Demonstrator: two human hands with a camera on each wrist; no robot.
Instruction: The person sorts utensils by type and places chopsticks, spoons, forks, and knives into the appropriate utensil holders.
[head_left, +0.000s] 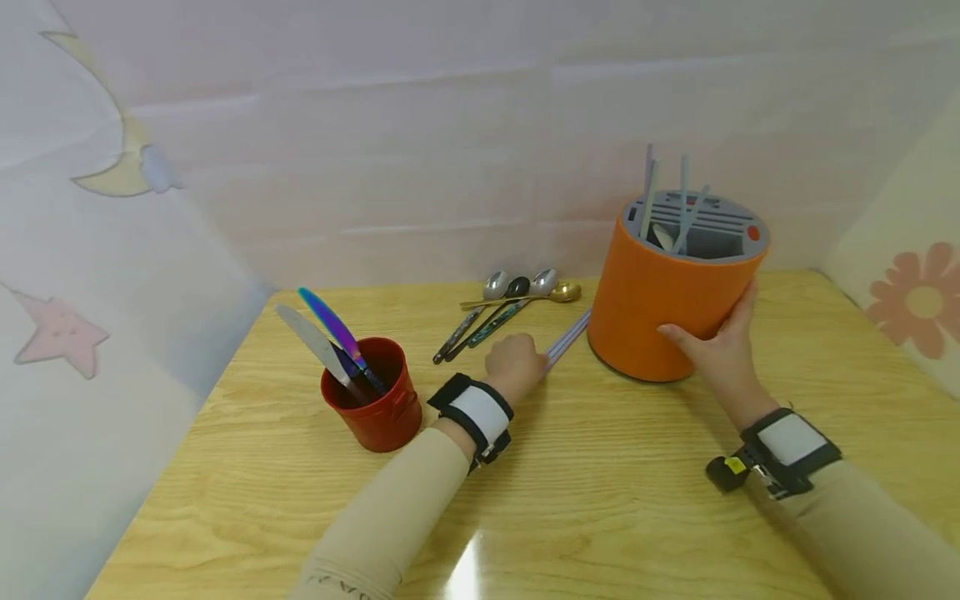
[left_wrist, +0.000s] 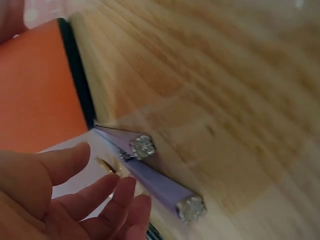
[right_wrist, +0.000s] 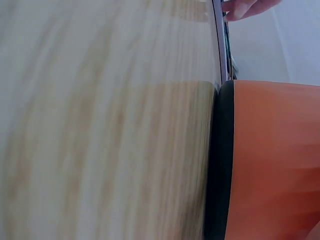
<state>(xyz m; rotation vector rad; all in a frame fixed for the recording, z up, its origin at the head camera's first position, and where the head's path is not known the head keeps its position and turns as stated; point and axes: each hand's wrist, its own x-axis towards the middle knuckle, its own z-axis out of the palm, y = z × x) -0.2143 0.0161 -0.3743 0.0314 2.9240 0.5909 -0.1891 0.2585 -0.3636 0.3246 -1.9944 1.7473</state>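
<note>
My left hand (head_left: pixel 516 367) is low over the table beside a few pale purple chopsticks (head_left: pixel 567 340). In the left wrist view its thumb and bent fingers (left_wrist: pixel 107 200) are spread apart with nothing between them, right by the chopsticks' glittery ends (left_wrist: pixel 191 209). The far ends of the chopsticks reach the base of an orange knife-block-style holder (head_left: pixel 660 308). My right hand (head_left: pixel 723 354) grips the holder low on its right side, thumb across the front, other fingers hidden behind. Several pale chopsticks (head_left: pixel 684 200) and a spoon-like piece (head_left: pixel 663 237) stand in its grey slotted top.
Behind my left hand lie several spoons (head_left: pixel 495 286), a gold one (head_left: pixel 565 292) across the others. Left of the hand stands a red cup (head_left: pixel 386 417) with table knives (head_left: pixel 330 321) leaning in it. The wooden table (head_left: pixel 600 500) meets a cloth-covered wall (head_left: pixel 420 167) at the back.
</note>
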